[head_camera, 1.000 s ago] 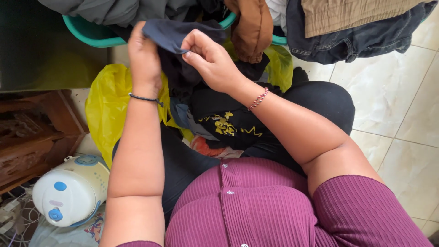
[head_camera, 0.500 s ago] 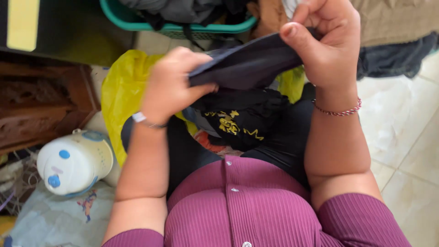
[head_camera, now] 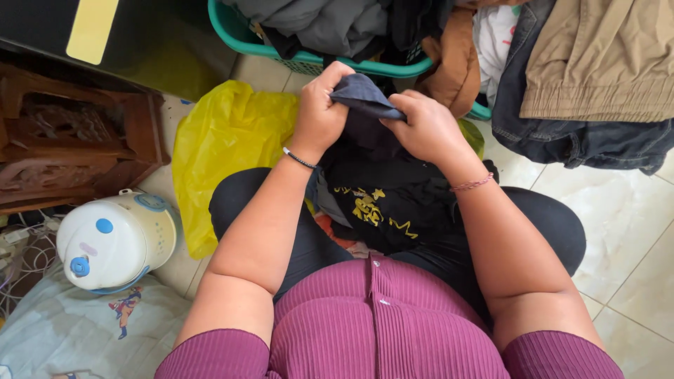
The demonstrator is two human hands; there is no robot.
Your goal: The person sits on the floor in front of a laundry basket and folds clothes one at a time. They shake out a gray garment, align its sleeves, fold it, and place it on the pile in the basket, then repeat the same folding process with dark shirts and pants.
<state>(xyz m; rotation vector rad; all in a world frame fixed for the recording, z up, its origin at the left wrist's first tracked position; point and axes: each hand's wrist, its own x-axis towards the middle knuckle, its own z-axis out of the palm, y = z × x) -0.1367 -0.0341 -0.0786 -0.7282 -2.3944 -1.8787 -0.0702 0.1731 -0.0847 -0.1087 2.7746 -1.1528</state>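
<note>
Matt dark cloth garment [head_camera: 365,95], glossy crinkled yellow plastic bag [head_camera: 225,140], carved wooden furniture [head_camera: 70,140], smooth pale floor tiles [head_camera: 618,231].

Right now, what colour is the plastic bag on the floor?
Bright yellow; the plastic bag shows clearly in the head view, beside the left hand.

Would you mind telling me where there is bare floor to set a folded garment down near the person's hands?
Bare tile lies to the right, between the right knee and the denim pile. Ahead it is crowded: the green basket brims with clothes, and both hands, left hand and right hand, grip a dark cloth. Left, a yellow bag and white appliance fill the floor.
</note>
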